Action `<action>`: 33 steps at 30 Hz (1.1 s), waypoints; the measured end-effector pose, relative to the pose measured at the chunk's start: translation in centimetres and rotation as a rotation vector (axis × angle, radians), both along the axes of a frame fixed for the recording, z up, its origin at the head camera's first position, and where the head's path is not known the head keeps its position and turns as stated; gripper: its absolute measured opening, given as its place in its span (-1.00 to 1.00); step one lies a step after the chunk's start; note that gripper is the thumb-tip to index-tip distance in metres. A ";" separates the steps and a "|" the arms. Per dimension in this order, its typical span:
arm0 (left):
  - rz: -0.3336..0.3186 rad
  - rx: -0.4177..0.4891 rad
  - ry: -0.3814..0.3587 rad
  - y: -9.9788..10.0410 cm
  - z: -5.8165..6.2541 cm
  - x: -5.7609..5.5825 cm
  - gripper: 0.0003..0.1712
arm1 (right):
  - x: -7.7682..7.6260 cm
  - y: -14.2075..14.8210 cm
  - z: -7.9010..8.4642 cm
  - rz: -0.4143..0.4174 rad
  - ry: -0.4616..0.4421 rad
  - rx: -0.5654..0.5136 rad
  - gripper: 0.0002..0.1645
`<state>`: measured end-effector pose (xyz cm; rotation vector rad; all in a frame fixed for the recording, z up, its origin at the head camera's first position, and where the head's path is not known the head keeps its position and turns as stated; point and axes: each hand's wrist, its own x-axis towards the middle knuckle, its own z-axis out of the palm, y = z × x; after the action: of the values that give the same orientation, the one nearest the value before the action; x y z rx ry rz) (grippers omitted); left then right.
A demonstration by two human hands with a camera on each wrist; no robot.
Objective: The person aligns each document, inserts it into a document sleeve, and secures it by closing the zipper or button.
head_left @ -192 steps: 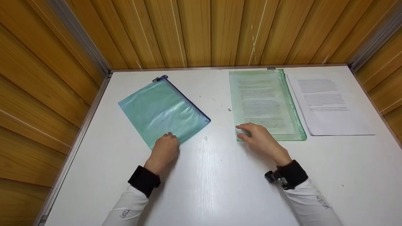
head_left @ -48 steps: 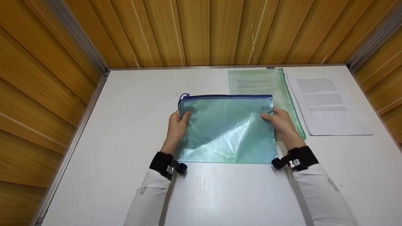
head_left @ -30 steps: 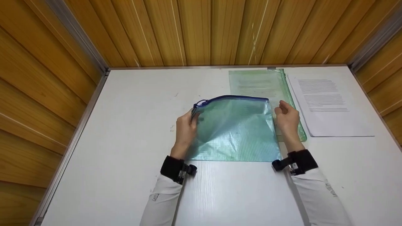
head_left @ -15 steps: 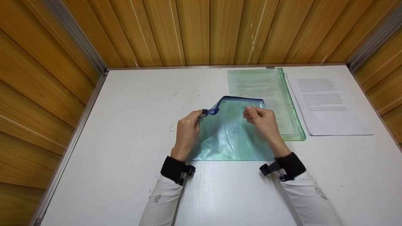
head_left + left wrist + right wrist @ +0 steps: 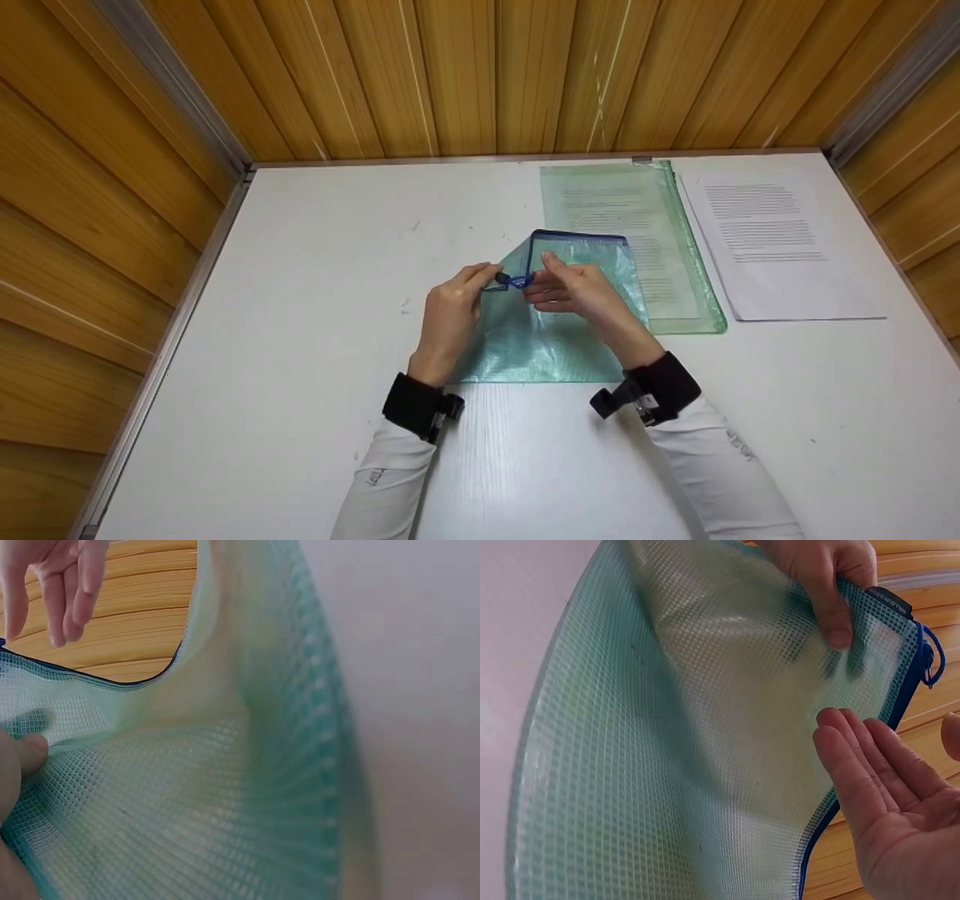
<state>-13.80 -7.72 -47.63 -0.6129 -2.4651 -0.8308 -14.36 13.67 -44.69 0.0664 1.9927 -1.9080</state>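
Observation:
A teal mesh zipper pouch (image 5: 555, 352) with a dark blue zipper edge is raised over the table, its upper left corner bent down toward me. My left hand (image 5: 448, 311) pinches that corner; the thumb (image 5: 30, 754) presses on the mesh in the left wrist view. A black tag (image 5: 889, 601) and a blue zipper pull loop (image 5: 932, 660) stick out beside the pinched corner. My right hand (image 5: 581, 296) is close to the zipper end, fingers extended and thumb apart. In the right wrist view the right fingertips (image 5: 829, 731) overlap the mesh below the left thumb.
Behind the pouch to the right lies a green zipper pouch (image 5: 551, 214) with a printed sheet inside. Right of it is a stack of printed papers (image 5: 810, 292). Wood-patterned walls (image 5: 465, 82) border the white table (image 5: 300, 337).
The teal pouch came from the left to the middle, held by both hands. The right hand then let go and moved left to the zipper end, while the left hand bent the corner down.

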 end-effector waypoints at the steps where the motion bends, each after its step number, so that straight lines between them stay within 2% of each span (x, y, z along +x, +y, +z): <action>1: -0.001 -0.003 0.004 0.0 0.0 0.0 -0.60 | -0.1 -0.2 0.0 0.010 -0.015 -0.007 -0.19; 4: -0.005 -0.022 0.025 0.0 -0.1 -0.1 -0.61 | -0.3 -0.6 0.1 0.039 -0.056 -0.030 -0.23; 9: -0.004 -0.050 0.041 0.1 -0.2 -0.1 -0.63 | -0.4 -0.7 0.2 0.104 -0.080 -0.070 -0.49; 12: -0.004 -0.062 0.034 0.1 -0.2 -0.1 -0.64 | -0.3 -0.5 0.0 0.130 -0.079 -0.093 -0.57; 15: -0.006 -0.072 0.020 0.0 -0.3 -0.1 -0.64 | -0.4 -0.2 -0.4 0.124 -0.082 -0.108 -0.62; 20: 0.011 -0.063 -0.018 -0.3 -0.4 -0.1 -0.61 | -0.6 0.1 -0.7 0.059 -0.093 -0.123 -0.75; 22: 0.019 -0.056 -0.029 -0.5 -0.4 -0.1 -0.59 | -0.6 0.0 -0.7 0.035 -0.097 -0.115 -0.73; 25: 0.013 -0.052 -0.034 -0.6 -0.3 -0.1 -0.60 | -0.6 -0.2 -0.7 0.018 -0.113 -0.085 -0.58; 29: 0.007 -0.068 -0.026 -0.5 -0.3 0.0 -0.62 | -0.4 -0.6 -0.6 0.030 -0.143 -0.056 -0.32; 33: 0.008 -0.084 -0.010 -0.4 -0.4 0.0 -0.62 | -0.1 -0.9 -0.5 0.072 -0.128 -0.048 -0.24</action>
<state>-13.84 -8.15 -47.99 -0.6291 -2.5209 -0.7317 -14.48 12.81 -45.23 0.1004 1.8407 -1.8571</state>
